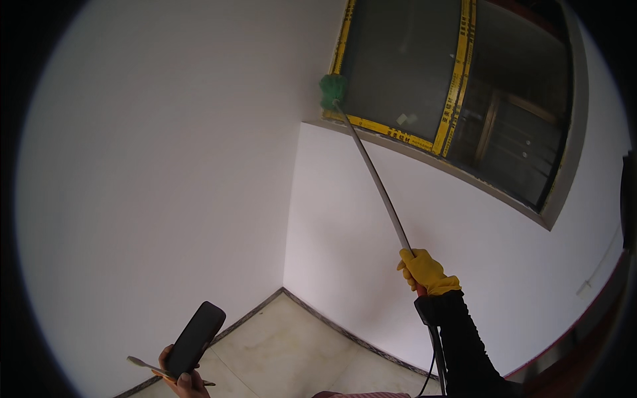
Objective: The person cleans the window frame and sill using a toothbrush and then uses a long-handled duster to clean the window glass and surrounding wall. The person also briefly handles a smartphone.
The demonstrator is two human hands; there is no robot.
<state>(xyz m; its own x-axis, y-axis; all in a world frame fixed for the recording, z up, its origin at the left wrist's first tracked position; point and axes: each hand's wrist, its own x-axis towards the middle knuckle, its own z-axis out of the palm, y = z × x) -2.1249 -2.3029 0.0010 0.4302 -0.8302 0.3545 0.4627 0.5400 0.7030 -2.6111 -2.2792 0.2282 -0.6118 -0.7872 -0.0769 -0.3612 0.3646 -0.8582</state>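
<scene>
My right hand (423,271), in a yellow rubber glove, grips a long pole (378,184) that runs up and to the left. At its far end a green fluffy duster head (333,91) touches the lower left corner of the window frame. My bare left hand (184,378), low in the view, holds a dark smartphone (196,338). A thin light-coloured stick-like tool (144,364) with a rounded end is held crosswise in the same hand.
The window (398,74) has a frame covered in printed yellow protective tape (378,128) and a sill below. Two white walls (164,174) meet in a corner. Dark patterned skirting (338,326) borders the tiled floor (283,348). A cable (430,370) hangs near my right forearm.
</scene>
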